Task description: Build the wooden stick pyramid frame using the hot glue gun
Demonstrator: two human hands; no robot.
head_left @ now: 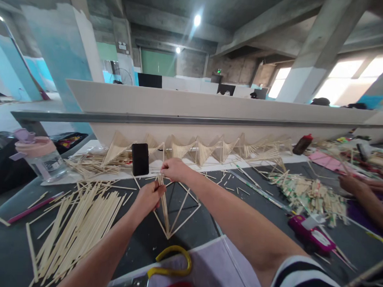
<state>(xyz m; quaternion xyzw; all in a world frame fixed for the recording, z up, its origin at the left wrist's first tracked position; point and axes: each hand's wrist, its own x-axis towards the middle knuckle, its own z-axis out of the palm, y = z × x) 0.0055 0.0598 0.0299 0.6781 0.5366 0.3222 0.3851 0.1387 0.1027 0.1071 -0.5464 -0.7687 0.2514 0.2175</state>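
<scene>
A frame of thin wooden sticks [187, 220], joined into triangles, stands on the dark tabletop in front of me. My left hand [151, 196] is closed around its bundled upright sticks, just below the top. My right hand [173, 169] pinches at the upper end of these sticks, with its fingertips partly hidden. Behind my hands a black phone [140, 159] leans upright. To the left lies a wide pile of loose wooden sticks [79, 227]. Scissors with yellow and red handles [172, 270] lie close to me on a pale sheet.
Twisted stick models [207, 151] line the white partition [194, 104]. A water bottle [43, 158] stands left. Right are a heap of short stick pieces [314, 196], a purple glue gun [315, 233] and a dark red-capped bottle [303, 144]. Another person's hand [353, 184] works at far right.
</scene>
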